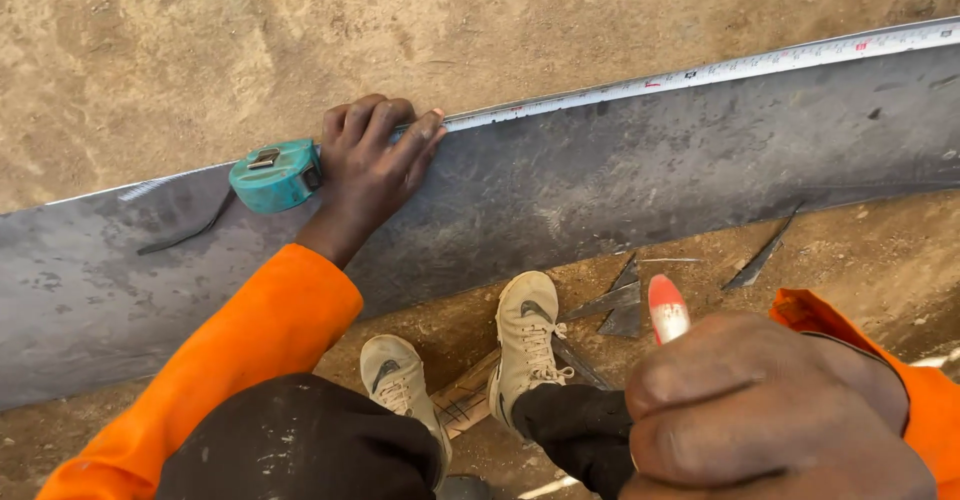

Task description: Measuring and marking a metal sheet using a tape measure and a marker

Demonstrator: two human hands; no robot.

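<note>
My left hand (375, 155) presses flat on the white tape blade (700, 73) that runs along the far edge of a long dark metal sheet (620, 175). The teal tape measure case (275, 174) lies on the sheet just left of that hand. My right hand (760, 410) is close to the camera at the lower right, fist closed around a marker with a red and white tip (667, 310) pointing up. Both sleeves are orange.
The sheet lies on sandy ground (200, 40). My two beige shoes (527, 345) stand just in front of it. Dark metal offcuts (615, 305) and a thin strip (760, 257) lie on the dirt by the near edge.
</note>
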